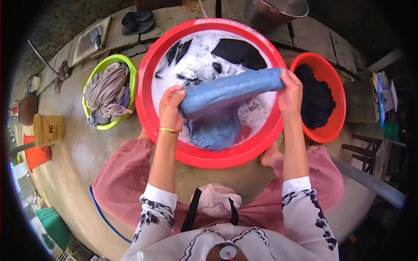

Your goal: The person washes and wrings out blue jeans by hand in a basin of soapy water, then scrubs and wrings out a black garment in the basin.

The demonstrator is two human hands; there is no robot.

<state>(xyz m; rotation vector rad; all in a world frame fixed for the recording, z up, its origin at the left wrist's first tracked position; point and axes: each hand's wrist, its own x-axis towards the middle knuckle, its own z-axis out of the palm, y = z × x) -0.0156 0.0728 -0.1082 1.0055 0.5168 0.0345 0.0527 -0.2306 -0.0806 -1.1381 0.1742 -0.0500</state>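
Observation:
A wet blue garment (230, 90) is stretched level above a large red basin (209, 162), its lower folds hanging into the suds. My left hand (171, 106) grips the garment's left end, thumb on top. The right end is pinched in my right hand (290, 92). White soapy foam (204, 48) fills the basin around it. Dark cloth (239, 53) floats in the foam at the far right, and another black piece (177, 52) lies at the far left. What kind of garment the blue one is, I cannot tell.
A green basin (99, 71) with greyish clothes (106, 89) stands left. An orange-red basin (339, 95) with dark clothes (315, 98) stands right. Behind are a metal bucket (272, 13) and a black bundle (137, 21). A yellow bucket (48, 130) and blue hose (106, 217) are further left.

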